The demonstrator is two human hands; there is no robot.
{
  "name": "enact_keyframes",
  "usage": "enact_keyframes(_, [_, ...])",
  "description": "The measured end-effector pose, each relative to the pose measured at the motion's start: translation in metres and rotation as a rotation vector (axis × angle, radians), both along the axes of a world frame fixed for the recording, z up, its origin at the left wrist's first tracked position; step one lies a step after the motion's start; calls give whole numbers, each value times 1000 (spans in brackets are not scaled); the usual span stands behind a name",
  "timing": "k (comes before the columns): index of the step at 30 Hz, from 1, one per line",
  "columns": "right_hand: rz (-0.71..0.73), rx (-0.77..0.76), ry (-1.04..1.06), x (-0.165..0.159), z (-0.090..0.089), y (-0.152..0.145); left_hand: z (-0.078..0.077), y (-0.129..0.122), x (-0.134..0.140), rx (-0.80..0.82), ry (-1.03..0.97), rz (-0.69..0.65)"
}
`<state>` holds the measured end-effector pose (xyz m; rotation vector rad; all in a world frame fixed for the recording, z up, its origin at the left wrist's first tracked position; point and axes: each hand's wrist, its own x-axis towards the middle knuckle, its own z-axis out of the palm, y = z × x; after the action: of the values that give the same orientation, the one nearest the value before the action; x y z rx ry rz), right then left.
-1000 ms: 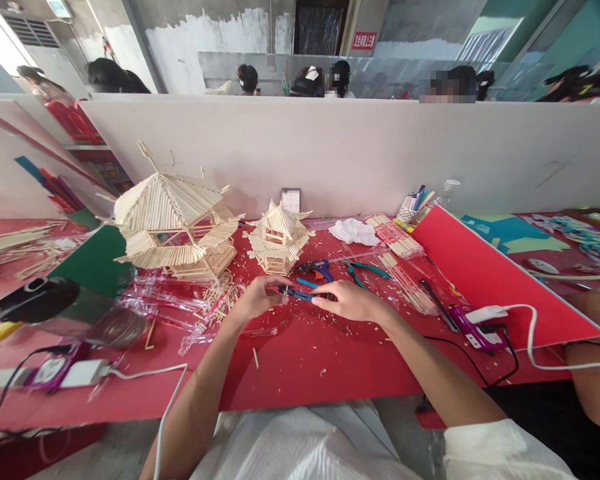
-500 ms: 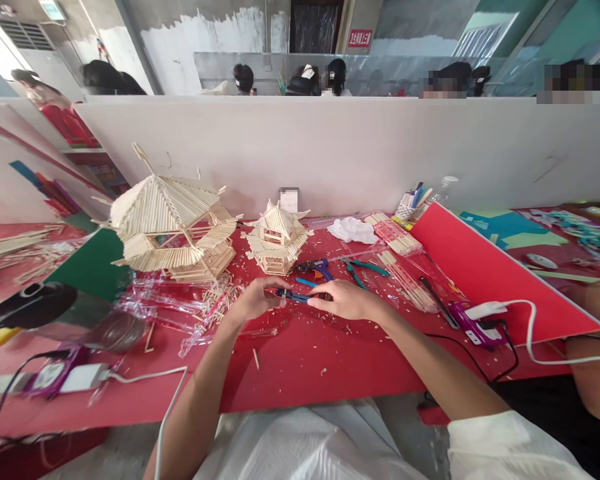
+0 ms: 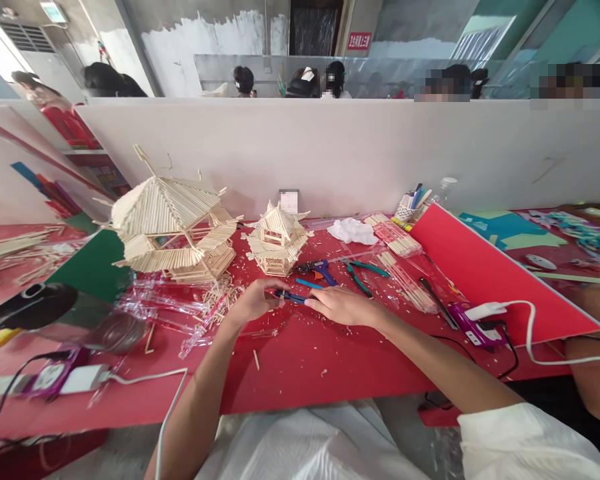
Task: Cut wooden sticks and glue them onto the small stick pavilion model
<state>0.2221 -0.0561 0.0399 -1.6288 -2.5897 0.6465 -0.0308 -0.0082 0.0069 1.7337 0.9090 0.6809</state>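
Observation:
Above the red table [image 3: 290, 373] my left hand [image 3: 253, 303] pinches one end of a small dark blue tool [image 3: 294, 297], whose exact kind I cannot make out. At its other end, my right hand [image 3: 343, 307] closes on it with thumb and fingers. Just beyond the hands stands a small pavilion model of wooden sticks [image 3: 275, 243]. A blue glue gun [image 3: 320, 270] lies behind the right hand, with green-handled pliers [image 3: 363, 275] to its right. A light blue strip [image 3: 309, 283] rests close to the right fingers.
A larger stick pavilion [image 3: 167, 220] stands left, by loose stick pieces [image 3: 220, 300] and crumpled plastic wrap [image 3: 165, 300]. Bundled sticks [image 3: 405, 280] and a red board [image 3: 495, 273] lie right. A dark bottle [image 3: 70, 313] and purple power strips [image 3: 475, 327] with cables flank me. Other people sit beyond the partition [image 3: 330, 147].
My right hand has shifted slightly down and left, its fingers flatter along the dark blue tool. The left hand and the models stay about where they were.

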Motion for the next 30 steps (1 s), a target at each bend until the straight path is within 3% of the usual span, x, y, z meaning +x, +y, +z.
enact_keyframes(4, [-19, -24, 12, -3, -7, 2, -2, 2, -2, 26, 13, 5])
enact_keyframes(10, [-66, 64, -86, -15, -11, 2, -8, 7, -5, 109, 57, 10])
enact_keyframes(18, [-89, 157, -254, -26, -2, 3, -10, 9, -6, 177, 152, 36])
enact_keyframes(30, [-59, 164, -253, -28, -2, 10, -14, 13, -11, 169, 127, 21])
